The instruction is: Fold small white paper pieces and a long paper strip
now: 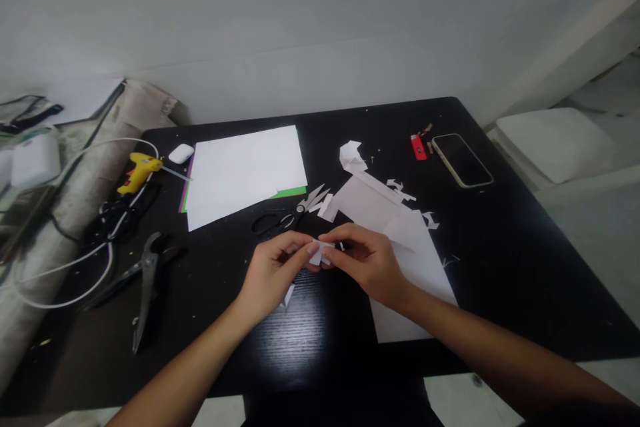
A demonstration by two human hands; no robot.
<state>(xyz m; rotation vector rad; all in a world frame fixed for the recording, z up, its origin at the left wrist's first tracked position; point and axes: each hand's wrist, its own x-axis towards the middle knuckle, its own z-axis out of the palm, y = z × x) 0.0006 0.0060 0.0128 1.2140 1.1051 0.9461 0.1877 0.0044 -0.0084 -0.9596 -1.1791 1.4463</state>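
A small folded piece of white paper [317, 255] is pinched between both hands above the black table. My left hand [274, 270] grips its left side with thumb and fingers. On the other side, my right hand [373, 261] presses it between thumb and forefinger. Just beyond the left hand lie open scissors [299, 208] with black handles. White paper sheets [415, 280] stretch beneath and beside my right forearm. A small white scrap [289, 295] sits by my left wrist.
A stack of white and coloured paper [245, 170] lies at the back left. Near it are a yellow glue gun [140, 170], a white mouse [181, 153] and pliers [148, 273]. Crumpled paper [351, 157], a red lighter [419, 147] and a phone [462, 160] are toward the back right.
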